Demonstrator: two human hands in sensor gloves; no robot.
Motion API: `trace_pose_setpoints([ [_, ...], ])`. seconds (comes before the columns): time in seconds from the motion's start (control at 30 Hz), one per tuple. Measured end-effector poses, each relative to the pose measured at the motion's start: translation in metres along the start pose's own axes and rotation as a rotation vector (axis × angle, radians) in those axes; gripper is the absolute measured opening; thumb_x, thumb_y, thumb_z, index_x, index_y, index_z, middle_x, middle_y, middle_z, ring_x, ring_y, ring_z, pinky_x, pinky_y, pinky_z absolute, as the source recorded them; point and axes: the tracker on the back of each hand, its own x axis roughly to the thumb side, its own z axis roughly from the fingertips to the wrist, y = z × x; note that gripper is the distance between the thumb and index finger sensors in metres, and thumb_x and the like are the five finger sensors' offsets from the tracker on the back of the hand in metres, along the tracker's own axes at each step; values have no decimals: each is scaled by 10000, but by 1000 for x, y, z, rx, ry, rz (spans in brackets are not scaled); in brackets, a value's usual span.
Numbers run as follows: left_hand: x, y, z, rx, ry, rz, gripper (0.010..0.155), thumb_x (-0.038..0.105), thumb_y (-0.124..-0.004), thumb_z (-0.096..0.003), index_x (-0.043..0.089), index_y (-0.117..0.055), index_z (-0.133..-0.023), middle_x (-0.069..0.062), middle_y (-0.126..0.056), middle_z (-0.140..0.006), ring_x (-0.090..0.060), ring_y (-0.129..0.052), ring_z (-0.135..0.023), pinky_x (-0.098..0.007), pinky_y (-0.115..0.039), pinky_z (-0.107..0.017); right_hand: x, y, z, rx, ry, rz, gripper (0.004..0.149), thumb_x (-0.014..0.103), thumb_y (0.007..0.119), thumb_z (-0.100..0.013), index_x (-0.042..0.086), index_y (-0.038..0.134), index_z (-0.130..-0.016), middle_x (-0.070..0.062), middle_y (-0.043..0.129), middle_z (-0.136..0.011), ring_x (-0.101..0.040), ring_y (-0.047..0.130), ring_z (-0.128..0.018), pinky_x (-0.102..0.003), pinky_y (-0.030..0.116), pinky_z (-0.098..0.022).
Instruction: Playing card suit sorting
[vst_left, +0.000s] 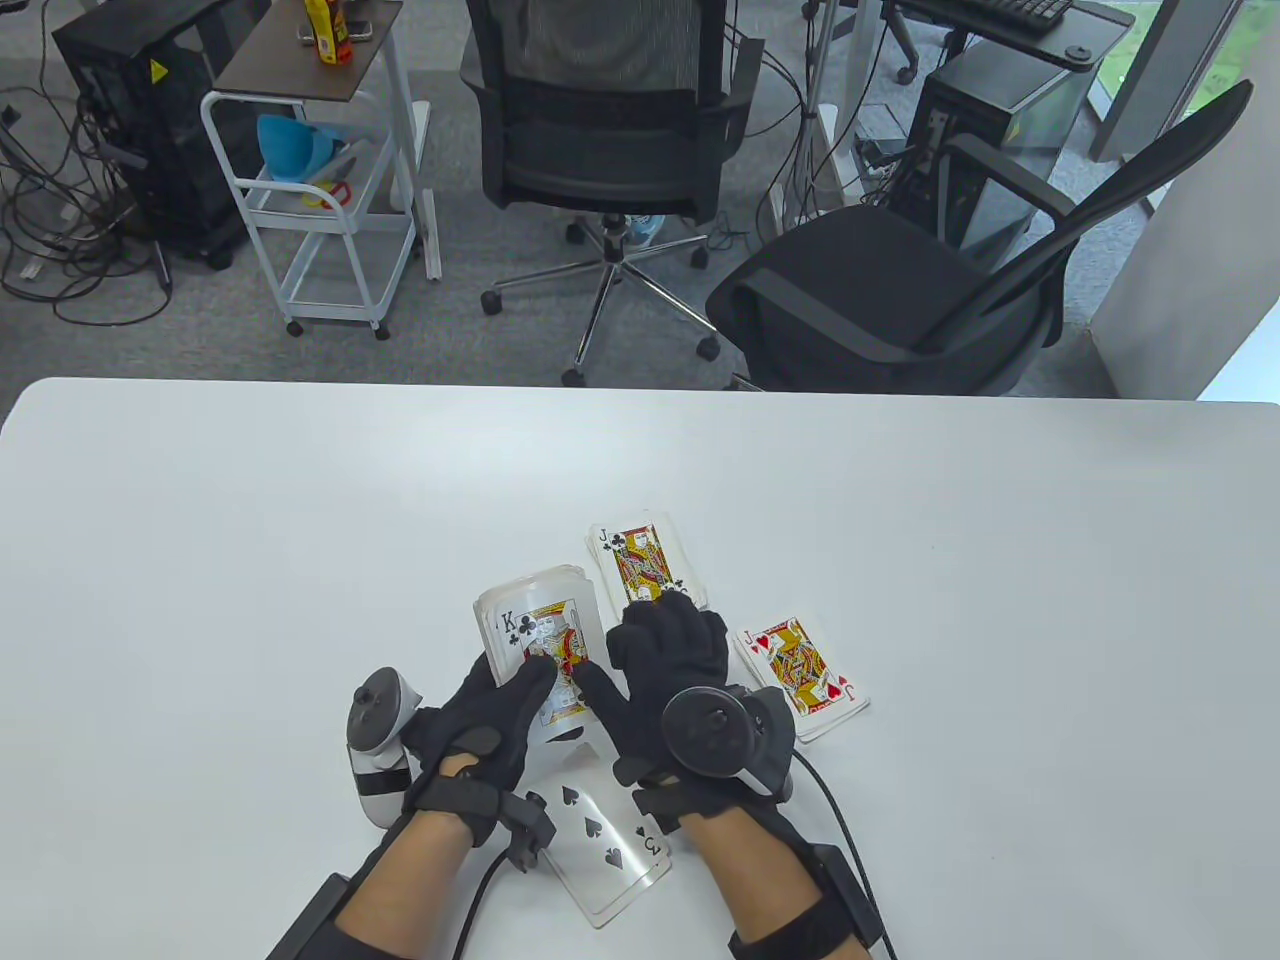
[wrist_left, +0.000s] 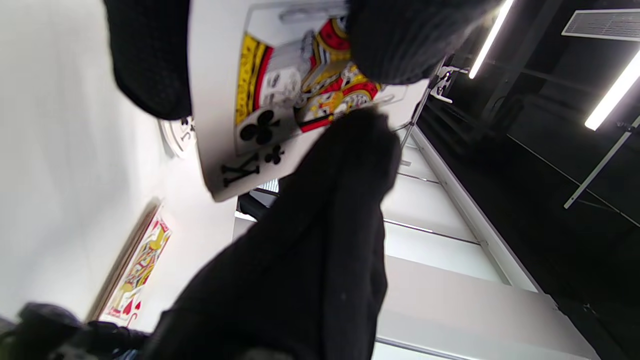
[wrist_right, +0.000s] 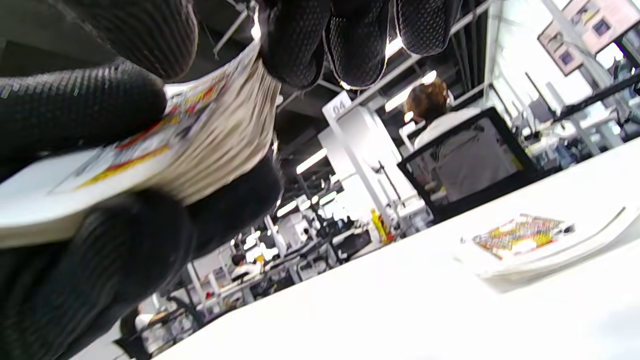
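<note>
Three face-up piles of playing cards lie on the white table (vst_left: 300, 520): one topped by the jack of clubs (vst_left: 640, 562), one topped by the jack of hearts (vst_left: 800, 672), and one nearest the person topped by a three of spades (vst_left: 605, 835). A fourth stack, the thick deck showing the king of clubs (vst_left: 540, 640), is gripped above the table by the black-gloved left hand (vst_left: 480, 740). The black-gloved right hand (vst_left: 665, 665) pinches that deck's top card, thumb on its face and fingers (wrist_right: 300, 45) curled over the far edge.
</note>
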Motion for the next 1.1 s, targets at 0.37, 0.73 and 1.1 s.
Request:
trace_pose_setpoints([
  [0.37, -1, 3, 1, -5, 5, 33, 596, 485, -844, -566, 262, -595, -1058, -1, -795, -1015, -289, -943, -846, -410, -934, -496, -2, 7, 1, -20, 41, -148, 568, 529, 826, -524, 96, 684, -864, -201, 604, -1037, -525, 492, -1004, -741, 366, -672],
  [0.73, -2, 4, 2, -26, 24, 70, 613, 518, -835, -566, 263, -585, -1064, -1, -791, -1018, -296, -929, -859, -413, -925, -508, -4, 1, 2, -89, 60, -205, 388, 374, 799, -552, 51, 811, -767, -174, 750, -967, -495, 615, -973, -730, 427, -672],
  [1.1, 2, 10, 3, -8, 32, 99, 614, 484, -834, -573, 266, -556, -1075, -2, -760, -1041, -306, -898, -889, -421, -913, -535, -20, -4, 1, -72, 168, -196, 455, 394, 855, -540, 97, 771, -874, -188, 686, -1014, -516, 560, -985, -739, 397, -669],
])
